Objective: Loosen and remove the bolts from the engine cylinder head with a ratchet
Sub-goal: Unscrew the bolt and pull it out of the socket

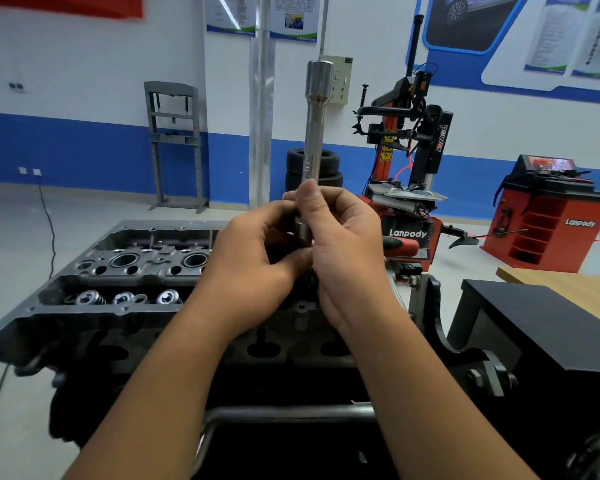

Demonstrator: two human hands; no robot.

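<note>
Above the cylinder head (125, 271), both hands, left hand (253, 261) and right hand (343, 251), clasp an upright socket extension (317, 126) at its base.

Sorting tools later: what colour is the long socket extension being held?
Shiny silver metal extension, clearest in the head view.

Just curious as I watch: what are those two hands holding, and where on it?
A long metal socket extension, held upright by its lower end. Both the left hand and the right hand close around it there.

White wall (84, 57) with blue band — grey floor (84, 209), wooden table (568, 289).
</note>
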